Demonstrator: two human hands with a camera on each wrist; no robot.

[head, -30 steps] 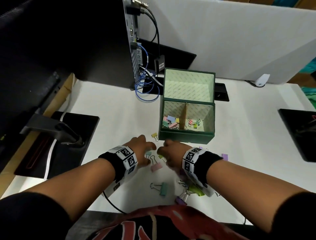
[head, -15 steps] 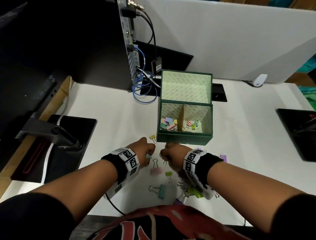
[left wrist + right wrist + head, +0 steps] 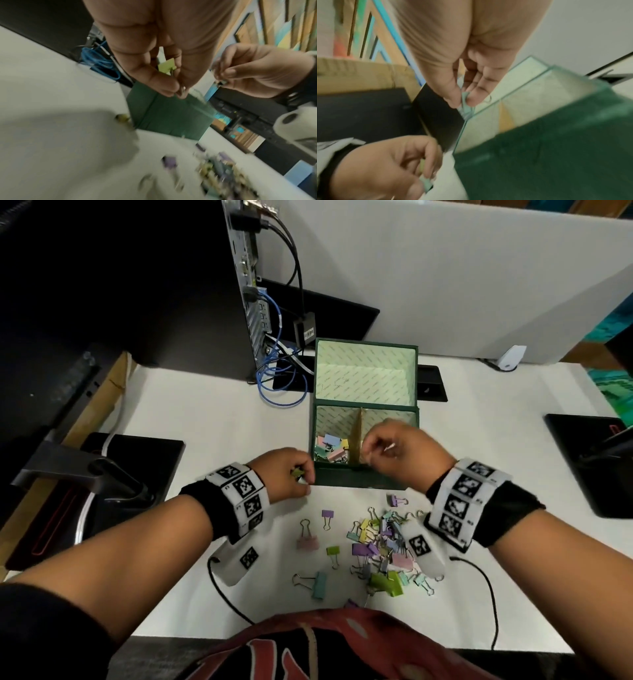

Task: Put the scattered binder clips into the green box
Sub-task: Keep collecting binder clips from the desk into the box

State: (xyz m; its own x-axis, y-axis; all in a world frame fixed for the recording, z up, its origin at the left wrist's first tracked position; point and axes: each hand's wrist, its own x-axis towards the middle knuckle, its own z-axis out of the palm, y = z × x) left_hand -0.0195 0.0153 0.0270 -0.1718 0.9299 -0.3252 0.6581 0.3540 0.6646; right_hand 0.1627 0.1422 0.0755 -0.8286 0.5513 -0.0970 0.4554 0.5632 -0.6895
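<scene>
The green box [image 3: 363, 478] stands open in mid-table, with several pastel binder clips [image 3: 330, 447] in its left compartment. My left hand [image 3: 303, 477] is at the box's front left corner and pinches a yellow-green clip [image 3: 167, 66] by its wire handles. My right hand [image 3: 368, 451] hovers over the box by the cardboard divider [image 3: 356, 440], pinching a pale teal clip [image 3: 465, 104] between thumb and fingers. A pile of scattered clips [image 3: 380, 546] lies on the white table in front of the box, with loose pink [image 3: 307, 541], teal [image 3: 319, 583] and purple [image 3: 327, 513] ones to its left.
A black computer tower [image 3: 171, 285] with blue cables [image 3: 277, 385] stands at the back left. A monitor stand base [image 3: 102, 474] lies left and a black pad [image 3: 596, 460] right. A white partition [image 3: 445, 268] closes the back. Wrist-camera cables [image 3: 226, 594] trail near the table's front edge.
Both hands have risen from the table, each with a clip. The right hand has moved forward over the box; the left has moved to its front left corner.
</scene>
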